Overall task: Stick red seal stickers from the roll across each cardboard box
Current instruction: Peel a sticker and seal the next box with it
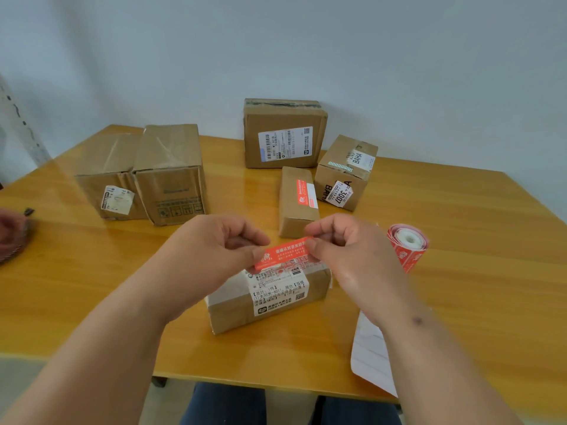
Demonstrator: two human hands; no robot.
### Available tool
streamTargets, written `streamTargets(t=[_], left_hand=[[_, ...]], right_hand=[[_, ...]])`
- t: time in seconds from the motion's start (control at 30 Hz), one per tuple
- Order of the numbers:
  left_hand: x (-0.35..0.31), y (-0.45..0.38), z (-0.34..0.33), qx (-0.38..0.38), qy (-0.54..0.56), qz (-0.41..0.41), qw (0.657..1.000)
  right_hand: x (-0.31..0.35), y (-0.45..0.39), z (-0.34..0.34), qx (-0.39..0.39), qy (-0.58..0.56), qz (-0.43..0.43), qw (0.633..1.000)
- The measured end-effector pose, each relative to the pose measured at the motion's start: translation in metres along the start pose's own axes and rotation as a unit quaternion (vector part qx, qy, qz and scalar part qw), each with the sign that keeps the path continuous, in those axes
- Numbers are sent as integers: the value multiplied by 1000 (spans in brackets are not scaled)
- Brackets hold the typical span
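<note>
Red seal sticker [283, 253] was stretched level between both hands, just above near cardboard box [267, 297] | left hand [219, 240] pinched its left end, right hand [340, 243] its right end | sticker roll [408, 245] lay right of them on wooden table [460, 271] | behind — small box [297, 204] already sealed; four more boxes beyond.

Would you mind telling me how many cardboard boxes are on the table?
6: two side by side at the back left, one against the wall, one at the back right, a slim one mid-table, one under the hands. None seems hidden.
</note>
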State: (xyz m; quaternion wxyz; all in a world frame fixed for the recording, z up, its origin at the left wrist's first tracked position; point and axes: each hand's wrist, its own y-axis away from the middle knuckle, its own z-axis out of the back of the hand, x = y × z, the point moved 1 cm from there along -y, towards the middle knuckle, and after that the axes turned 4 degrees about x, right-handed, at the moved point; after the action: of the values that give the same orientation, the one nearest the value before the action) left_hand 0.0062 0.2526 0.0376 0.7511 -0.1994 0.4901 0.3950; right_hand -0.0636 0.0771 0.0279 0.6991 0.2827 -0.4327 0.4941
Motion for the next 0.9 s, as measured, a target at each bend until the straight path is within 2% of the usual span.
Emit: streamTargets(t=[0.1,0.2,0.43,0.9], left_hand=[[3,-2,-2,-41,-98,43,993],[2,-3,-5,-51,-155,64,984],[2,-5,-7,-52,-226,66,970],[-1,-7,-8,-64,-147,84,983]], right_hand=[[1,-3,-11,9,89,8,996],[1,-5,-20,1,175,17,984],[2,-6,-26,2,190,41,981],[-1,-6,-23,27,187,62,980]])
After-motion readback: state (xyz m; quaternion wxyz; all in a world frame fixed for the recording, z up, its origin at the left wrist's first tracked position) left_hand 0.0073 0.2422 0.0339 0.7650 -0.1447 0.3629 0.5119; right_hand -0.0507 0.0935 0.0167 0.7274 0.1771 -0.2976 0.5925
